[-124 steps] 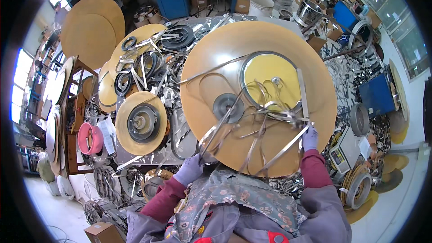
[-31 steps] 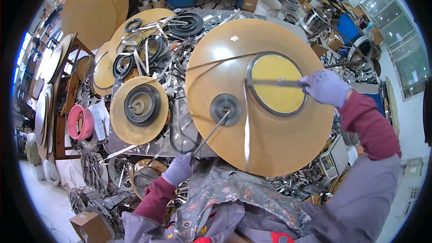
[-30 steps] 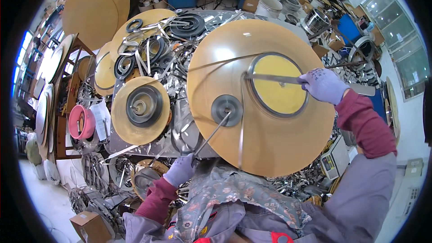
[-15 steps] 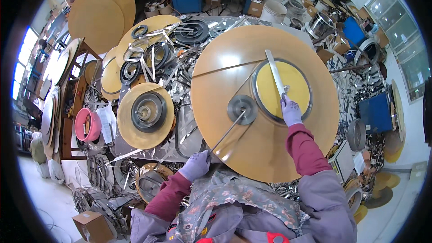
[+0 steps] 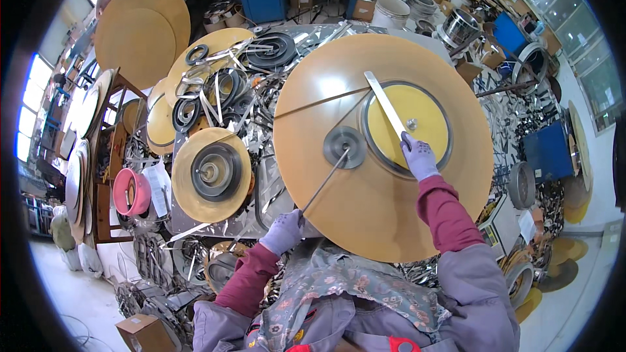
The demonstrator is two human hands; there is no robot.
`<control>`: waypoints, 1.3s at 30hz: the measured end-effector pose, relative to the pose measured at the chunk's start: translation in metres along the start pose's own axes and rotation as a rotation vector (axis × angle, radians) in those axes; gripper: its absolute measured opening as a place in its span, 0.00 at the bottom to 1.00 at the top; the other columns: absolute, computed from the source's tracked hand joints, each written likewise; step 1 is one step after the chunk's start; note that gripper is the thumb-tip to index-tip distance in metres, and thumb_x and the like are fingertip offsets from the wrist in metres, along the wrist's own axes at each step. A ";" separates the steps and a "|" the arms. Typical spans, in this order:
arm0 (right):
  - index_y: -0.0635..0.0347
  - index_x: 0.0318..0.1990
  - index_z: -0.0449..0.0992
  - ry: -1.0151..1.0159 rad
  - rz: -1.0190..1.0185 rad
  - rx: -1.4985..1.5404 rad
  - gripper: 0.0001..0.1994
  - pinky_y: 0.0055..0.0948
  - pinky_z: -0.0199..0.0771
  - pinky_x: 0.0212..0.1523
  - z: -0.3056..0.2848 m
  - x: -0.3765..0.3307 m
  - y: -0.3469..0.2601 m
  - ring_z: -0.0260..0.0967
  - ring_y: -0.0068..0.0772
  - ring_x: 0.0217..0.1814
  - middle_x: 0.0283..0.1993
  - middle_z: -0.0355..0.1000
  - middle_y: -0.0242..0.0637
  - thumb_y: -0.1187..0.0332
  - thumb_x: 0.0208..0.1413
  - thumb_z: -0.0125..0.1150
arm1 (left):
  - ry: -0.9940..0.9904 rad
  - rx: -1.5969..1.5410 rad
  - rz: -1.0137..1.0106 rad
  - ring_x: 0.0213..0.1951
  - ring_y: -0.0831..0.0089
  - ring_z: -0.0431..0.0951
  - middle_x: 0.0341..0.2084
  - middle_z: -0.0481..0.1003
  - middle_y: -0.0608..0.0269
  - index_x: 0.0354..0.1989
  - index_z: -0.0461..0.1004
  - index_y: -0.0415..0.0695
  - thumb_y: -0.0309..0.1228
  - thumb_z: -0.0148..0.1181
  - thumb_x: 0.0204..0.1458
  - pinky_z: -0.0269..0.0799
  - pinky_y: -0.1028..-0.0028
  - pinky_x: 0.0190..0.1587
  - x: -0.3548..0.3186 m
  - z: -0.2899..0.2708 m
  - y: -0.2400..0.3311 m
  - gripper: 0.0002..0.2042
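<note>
Strip [image 5: 386,104], flat and silvery, juts from the gripping right hand [image 5: 420,158]; left hand [image 5: 283,232] holds a thin rod [image 5: 325,181].

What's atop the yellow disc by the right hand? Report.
A metal knob shows on the yellow disc; the right hand holds a metal strip over it. Whatever hand and strip cover is hidden.

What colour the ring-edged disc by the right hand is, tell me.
Yellow disc; see the head view.
</note>
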State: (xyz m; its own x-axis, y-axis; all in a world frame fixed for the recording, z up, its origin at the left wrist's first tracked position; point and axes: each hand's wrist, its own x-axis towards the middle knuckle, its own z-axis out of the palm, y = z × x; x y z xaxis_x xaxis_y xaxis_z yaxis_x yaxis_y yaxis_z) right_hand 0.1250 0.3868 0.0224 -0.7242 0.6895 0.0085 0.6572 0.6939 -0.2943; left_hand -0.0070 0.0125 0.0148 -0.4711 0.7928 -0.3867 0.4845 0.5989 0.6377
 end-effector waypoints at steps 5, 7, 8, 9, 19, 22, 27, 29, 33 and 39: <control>0.50 0.53 0.71 0.014 -0.005 0.003 0.18 0.43 0.70 0.45 0.006 0.003 0.005 0.72 0.48 0.43 0.37 0.74 0.48 0.57 0.58 0.50 | 0.018 -0.001 -0.023 0.37 0.43 0.74 0.30 0.74 0.39 0.37 0.69 0.37 0.30 0.49 0.54 0.69 0.53 0.39 0.006 0.008 -0.008 0.09; 0.50 0.53 0.71 0.019 -0.003 0.004 0.18 0.43 0.70 0.45 0.007 0.003 0.009 0.72 0.48 0.43 0.38 0.74 0.48 0.57 0.58 0.50 | 0.036 -0.049 -0.010 0.37 0.43 0.74 0.31 0.74 0.39 0.38 0.69 0.37 0.30 0.49 0.54 0.69 0.53 0.40 0.010 0.005 -0.011 0.09; 0.50 0.53 0.71 0.025 0.000 0.004 0.18 0.43 0.70 0.46 0.008 0.004 0.012 0.72 0.48 0.43 0.38 0.74 0.48 0.57 0.58 0.50 | 0.046 -0.074 -0.004 0.37 0.44 0.74 0.31 0.74 0.39 0.39 0.69 0.37 0.30 0.49 0.54 0.69 0.53 0.40 0.012 0.003 -0.011 0.09; 0.50 0.53 0.71 0.028 0.000 0.007 0.18 0.42 0.70 0.46 0.008 0.004 0.012 0.71 0.48 0.43 0.39 0.74 0.48 0.57 0.58 0.50 | 0.045 -0.056 0.001 0.38 0.44 0.74 0.32 0.74 0.39 0.40 0.70 0.37 0.29 0.48 0.54 0.69 0.54 0.40 0.011 0.001 -0.010 0.10; 0.51 0.52 0.72 0.067 -0.017 0.078 0.16 0.42 0.69 0.47 0.010 0.002 0.017 0.72 0.48 0.44 0.40 0.75 0.47 0.58 0.58 0.49 | 0.058 -0.069 0.018 0.38 0.45 0.74 0.32 0.75 0.40 0.39 0.71 0.36 0.29 0.50 0.53 0.69 0.55 0.41 0.005 0.002 -0.006 0.10; 0.52 0.52 0.72 0.050 0.007 0.068 0.16 0.42 0.70 0.47 0.008 0.000 0.017 0.72 0.48 0.43 0.40 0.75 0.47 0.58 0.58 0.50 | 0.050 -0.050 0.018 0.38 0.45 0.74 0.31 0.75 0.40 0.38 0.71 0.36 0.30 0.50 0.53 0.70 0.55 0.41 0.003 0.000 -0.002 0.10; 0.51 0.52 0.72 0.050 0.011 0.069 0.17 0.43 0.70 0.46 0.003 -0.003 0.010 0.72 0.49 0.43 0.39 0.75 0.48 0.58 0.58 0.50 | 0.016 -0.066 -0.001 0.37 0.44 0.74 0.31 0.74 0.39 0.38 0.71 0.35 0.30 0.50 0.53 0.69 0.55 0.40 0.002 0.002 -0.002 0.10; 0.51 0.52 0.72 0.053 0.008 0.067 0.17 0.43 0.70 0.46 0.006 -0.003 0.015 0.72 0.49 0.43 0.39 0.75 0.48 0.59 0.58 0.50 | -0.004 -0.039 -0.010 0.37 0.44 0.74 0.30 0.74 0.39 0.38 0.71 0.35 0.30 0.50 0.53 0.69 0.55 0.40 0.001 -0.001 0.005 0.10; 0.54 0.52 0.72 0.018 0.056 0.065 0.17 0.42 0.70 0.46 -0.005 -0.005 0.003 0.72 0.50 0.43 0.41 0.74 0.48 0.60 0.58 0.52 | -0.011 -0.048 -0.006 0.38 0.44 0.74 0.32 0.75 0.40 0.38 0.71 0.35 0.29 0.50 0.53 0.69 0.55 0.40 -0.003 0.000 0.008 0.10; 0.51 0.52 0.71 0.038 0.017 0.030 0.17 0.42 0.70 0.45 0.002 -0.004 0.011 0.72 0.48 0.41 0.38 0.75 0.48 0.58 0.58 0.50 | 0.012 -0.065 0.005 0.39 0.44 0.74 0.33 0.75 0.40 0.39 0.71 0.35 0.29 0.50 0.53 0.70 0.56 0.41 -0.003 0.001 0.014 0.10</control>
State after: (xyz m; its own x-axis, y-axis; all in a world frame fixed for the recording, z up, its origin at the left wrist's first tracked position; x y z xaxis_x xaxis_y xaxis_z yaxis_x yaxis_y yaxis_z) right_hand 0.1351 0.3911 0.0168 -0.7043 0.7088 0.0394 0.6623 0.6761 -0.3228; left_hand 0.0024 0.0184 0.0242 -0.4780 0.7942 -0.3752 0.4381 0.5858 0.6819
